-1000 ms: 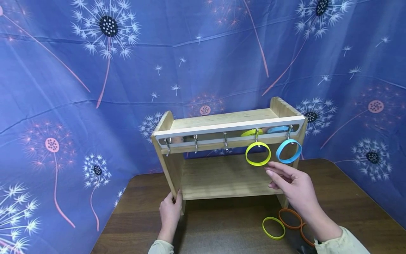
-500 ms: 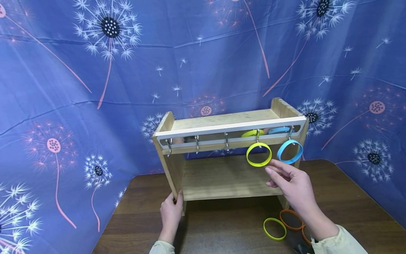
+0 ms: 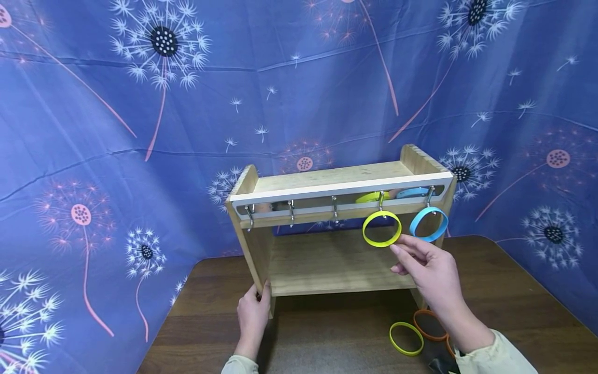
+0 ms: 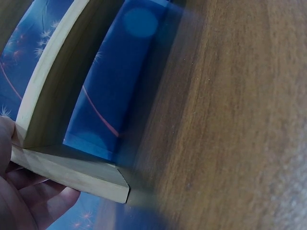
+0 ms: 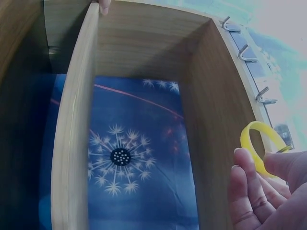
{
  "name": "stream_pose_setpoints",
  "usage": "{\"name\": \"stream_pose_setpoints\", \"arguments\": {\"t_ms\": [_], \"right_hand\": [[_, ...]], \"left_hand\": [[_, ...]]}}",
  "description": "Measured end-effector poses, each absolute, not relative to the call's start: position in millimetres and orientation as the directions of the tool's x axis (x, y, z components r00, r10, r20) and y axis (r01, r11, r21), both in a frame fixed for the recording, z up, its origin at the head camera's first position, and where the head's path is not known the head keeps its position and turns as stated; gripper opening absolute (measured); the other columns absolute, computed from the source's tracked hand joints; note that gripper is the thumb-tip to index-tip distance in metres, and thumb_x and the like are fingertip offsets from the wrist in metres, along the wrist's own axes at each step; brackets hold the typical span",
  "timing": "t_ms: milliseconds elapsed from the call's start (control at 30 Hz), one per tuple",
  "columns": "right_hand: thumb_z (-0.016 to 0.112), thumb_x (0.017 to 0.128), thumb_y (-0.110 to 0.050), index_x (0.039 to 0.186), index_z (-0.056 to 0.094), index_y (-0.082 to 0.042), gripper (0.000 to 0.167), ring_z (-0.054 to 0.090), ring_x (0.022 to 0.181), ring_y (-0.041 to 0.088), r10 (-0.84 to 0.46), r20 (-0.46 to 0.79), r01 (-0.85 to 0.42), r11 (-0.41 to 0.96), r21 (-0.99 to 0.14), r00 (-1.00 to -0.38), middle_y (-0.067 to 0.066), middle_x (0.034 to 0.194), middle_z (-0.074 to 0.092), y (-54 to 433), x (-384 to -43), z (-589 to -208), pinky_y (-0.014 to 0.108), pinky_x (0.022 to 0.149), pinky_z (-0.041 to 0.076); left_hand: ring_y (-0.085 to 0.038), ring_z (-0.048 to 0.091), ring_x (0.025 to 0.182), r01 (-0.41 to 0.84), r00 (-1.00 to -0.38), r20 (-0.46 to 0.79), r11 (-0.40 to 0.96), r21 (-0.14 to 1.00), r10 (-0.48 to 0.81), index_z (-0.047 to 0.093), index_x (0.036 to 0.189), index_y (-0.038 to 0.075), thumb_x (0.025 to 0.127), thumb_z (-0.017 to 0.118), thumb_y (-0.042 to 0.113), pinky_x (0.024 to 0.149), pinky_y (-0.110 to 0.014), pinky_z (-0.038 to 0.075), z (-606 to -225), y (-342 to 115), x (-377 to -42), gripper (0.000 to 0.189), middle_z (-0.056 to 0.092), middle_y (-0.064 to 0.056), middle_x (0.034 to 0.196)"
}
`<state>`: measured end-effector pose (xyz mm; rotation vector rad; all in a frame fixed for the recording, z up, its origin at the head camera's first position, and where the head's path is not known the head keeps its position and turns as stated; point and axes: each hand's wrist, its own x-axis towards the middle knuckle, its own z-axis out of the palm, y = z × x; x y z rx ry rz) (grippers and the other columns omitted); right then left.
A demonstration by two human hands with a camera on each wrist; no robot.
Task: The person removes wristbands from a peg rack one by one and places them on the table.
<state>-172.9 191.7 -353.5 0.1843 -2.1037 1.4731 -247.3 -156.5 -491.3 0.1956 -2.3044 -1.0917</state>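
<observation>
A yellow silicone wristband [image 3: 365,231] hangs at a metal hook [image 3: 381,201] of a wooden shelf [image 3: 341,288]. My right hand [image 3: 434,275] pinches its lower right edge between thumb and fingers; the right wrist view shows the thumb overlapping the yellow band [image 5: 246,139]. Just to the right, a blue wristband [image 3: 424,239] hangs from the end hook. Low on the shelf's left side, my left hand [image 3: 252,314] grips the side panel. In the left wrist view its fingers [image 4: 53,203] lie against the panel's outer face, below the board's corner.
Three hooks to the left, such as this hook [image 3: 335,210], carry no band. On the brown table [image 3: 201,322] lie another yellow wristband [image 3: 408,354] and orange wristbands [image 3: 432,338], one partly behind my right wrist. A dark object [image 3: 438,365] sits by the sleeve. Blue dandelion-print cloth [image 3: 327,104] hangs behind.
My right thumb and fingertips have come slightly up and onto the lower right edge of the yellow wristband. My left hand keeps its hold. The head view has shifted a little.
</observation>
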Motion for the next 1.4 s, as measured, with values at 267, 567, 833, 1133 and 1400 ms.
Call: {"name": "stream_pose_setpoints", "arguments": {"t_ms": [267, 567, 833, 1133, 1400], "right_hand": [[0.068, 0.092, -0.017, 0.111, 0.066, 0.002, 0.027, 0.069, 0.061, 0.018, 0.217, 0.527, -0.424, 0.387, -0.819, -0.822, -0.003, 0.086, 0.073, 190.0, -174.5, -352.5, 0.025, 0.06, 0.054], [0.066, 0.093, -0.016, 0.112, 0.064, 0.003, 0.026, 0.069, 0.062, 0.02, 0.221, 0.522, -0.437, 0.339, -0.833, -0.824, -0.004, 0.087, 0.073, 188.3, -175.0, -349.1, 0.025, 0.062, 0.055], [0.066, 0.094, -0.013, 0.112, 0.062, 0.005, 0.026, 0.07, 0.065, 0.019, 0.23, 0.529, -0.464, 0.282, -0.84, -0.817, -0.005, 0.09, 0.073, 186.0, -174.0, -345.4, 0.026, 0.065, 0.055], [0.066, 0.093, -0.009, 0.112, 0.061, 0.006, 0.024, 0.071, 0.068, 0.019, 0.224, 0.542, -0.488, 0.257, -0.834, -0.81, -0.003, 0.093, 0.074, 186.3, -170.7, -344.2, 0.024, 0.069, 0.054], [0.066, 0.092, -0.004, 0.111, 0.061, 0.007, 0.023, 0.071, 0.07, 0.02, 0.204, 0.543, -0.513, 0.185, -0.838, -0.814, 0.0, 0.099, 0.074, 186.2, -165.2, -342.9, 0.025, 0.072, 0.054]], "left_hand": [[-0.02, 0.046, 0.053, 0.107, -0.82, 0.44, 0.657, 0.747, -0.367, 0.056, 0.063, 0.02, 0.092, 0.065, 0.035, 0.051, -0.036, 0.034, -491.3, -156.4, -247.3, 0.034, 0.047, 0.005, 0.053], [-0.02, 0.045, 0.053, 0.12, -0.818, 0.453, 0.664, 0.738, -0.354, 0.055, 0.063, 0.018, 0.092, 0.065, 0.034, 0.05, -0.036, 0.033, -491.7, -157.2, -247.1, 0.035, 0.045, 0.006, 0.052], [-0.02, 0.045, 0.053, 0.12, -0.82, 0.451, 0.665, 0.737, -0.353, 0.057, 0.064, 0.018, 0.092, 0.066, 0.033, 0.051, -0.037, 0.034, -490.5, -157.2, -246.9, 0.033, 0.046, 0.005, 0.053], [-0.022, 0.048, 0.055, 0.102, -0.824, 0.439, 0.668, 0.737, -0.359, 0.059, 0.066, 0.018, 0.092, 0.065, 0.035, 0.052, -0.038, 0.037, -491.8, -158.0, -248.0, 0.031, 0.051, 0.004, 0.055], [-0.021, 0.047, 0.054, 0.104, -0.825, 0.438, 0.666, 0.739, -0.357, 0.058, 0.066, 0.018, 0.092, 0.065, 0.033, 0.051, -0.037, 0.035, -491.2, -157.0, -247.3, 0.031, 0.048, 0.005, 0.054]]}}
